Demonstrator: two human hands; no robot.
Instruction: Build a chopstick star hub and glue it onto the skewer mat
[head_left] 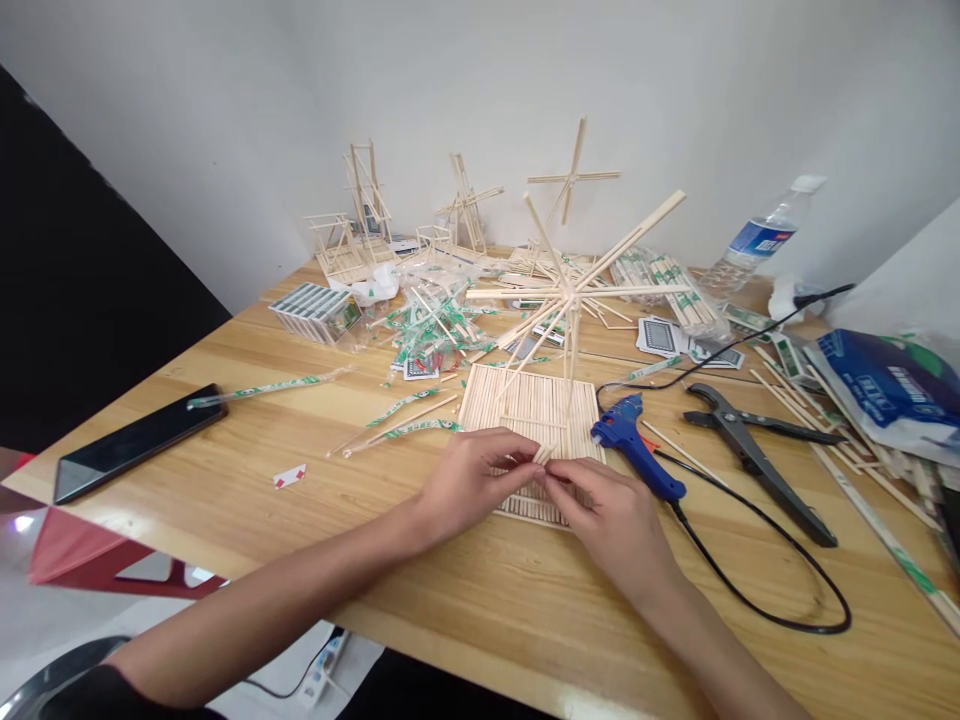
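Both hands meet over a flat base of side-by-side wooden sticks (484, 395). My left hand (476, 475) pinches a small cluster of short wooden sticks (546, 453), its fingertips closed around it. From the other side my right hand (611, 510) grips the same cluster between thumb and fingers; the lower part of the cluster is hidden. A windmill-like frame of sticks (571, 297) rises at the back of the base, its arms spreading outward. Just right of the base, a blue glue gun (641, 450) lies on its side.
Black-handled cutters (757, 460) and a corded cable lie to the right. A phone (139, 440) rests at the left, near a playing-card scrap (290, 477). Plastic wrappers (439, 315), several stick models, a water bottle (761, 240) and a blue packet (885, 385) crowd the back and right.
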